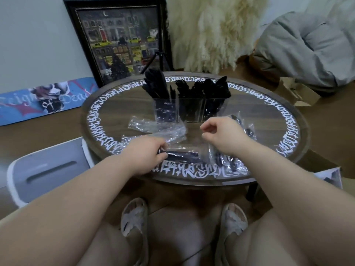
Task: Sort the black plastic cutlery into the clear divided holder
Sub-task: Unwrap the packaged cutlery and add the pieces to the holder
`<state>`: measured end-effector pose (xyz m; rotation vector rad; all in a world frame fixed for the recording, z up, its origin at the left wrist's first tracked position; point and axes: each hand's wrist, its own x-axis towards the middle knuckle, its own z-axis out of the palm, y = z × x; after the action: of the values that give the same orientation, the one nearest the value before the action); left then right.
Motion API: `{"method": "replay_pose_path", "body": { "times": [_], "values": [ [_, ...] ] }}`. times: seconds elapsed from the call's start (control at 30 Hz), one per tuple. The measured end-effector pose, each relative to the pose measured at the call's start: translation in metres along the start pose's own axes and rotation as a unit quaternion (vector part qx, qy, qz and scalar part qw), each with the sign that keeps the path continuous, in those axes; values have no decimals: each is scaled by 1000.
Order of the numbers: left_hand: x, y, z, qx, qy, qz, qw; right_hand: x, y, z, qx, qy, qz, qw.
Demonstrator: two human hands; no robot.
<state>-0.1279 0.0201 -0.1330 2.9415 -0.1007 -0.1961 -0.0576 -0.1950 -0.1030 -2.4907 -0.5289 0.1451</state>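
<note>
- Clear divided holder stands toward the far edge of the round bench, three compartments side by side, all three already crowded with black cutlery standing upright, handles down.
- Left compartment holds a bundle fanning out to the left; middle and right compartments are also full. Which type sits in which compartment cannot be told — the tops blur into one dark mass.
- Judgement: sorting is well along, likely past the halfway mark, given how packed the holder looks.
- Left hand at the near edge of the bench, fingers curled round the end of a wrapped black piece that lies flat in its clear sleeve, pointing toward the right.
- Right hand raised just above the bench nearer the centre, fingers loosely curled with thumb and forefinger close together; it may pinch a bit of clear film, but this cannot be told.
- Empty clear wrappers lie crumpled between the holder and the hands — evidence of pieces already unpacked.
- Still-wrapped cutlery sits by the near-right edge under the right forearm, and more packets lie further right of the right hand.
- Left to do, by the look of it: unwrap the piece in hand, place it, then work through the right-side packets.
</note>
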Motion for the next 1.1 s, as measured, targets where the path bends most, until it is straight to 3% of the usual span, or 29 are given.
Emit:
{"method": "replay_pose_path", "body": {
  "times": [0.2, 0.43, 0.5, 0.63, 0.73, 0.83, 0.93, 1.03, 1.1],
  "values": [
    [-4, -31, 9, 27, -22, -17, 999, 15, -31, 9, -65, -45, -11, 997],
    [8, -36, 10, -20, 7, -4, 1000, 13, -12, 51, 11, -115, 35, 993],
    [10, -34, 10, -22, 30, 2, 999, 16, -12, 52, 9, -113, 19, 993],
    [12, -33, 9, 13, 85, 2, 996, 18, -14, 53, -44, -37, -62, 996],
    [12, -31, 12, 31, 85, 9, 996, 12, -15, 58, -91, -109, -97, 985],
    [12, -30, 17, 9, 53, 41, 998, 8, -11, 58, -36, -166, -54, 984],
    [14, -30, 20, -9, 24, 70, 997, 11, -4, 48, 49, -108, -11, 993],
    [16, -27, 20, -13, 17, 79, 997, 17, 9, 44, 26, -68, 18, 997],
    [17, -25, 20, -3, 18, 83, 996, 19, 16, 46, 11, -89, 38, 995]
  ]
}}
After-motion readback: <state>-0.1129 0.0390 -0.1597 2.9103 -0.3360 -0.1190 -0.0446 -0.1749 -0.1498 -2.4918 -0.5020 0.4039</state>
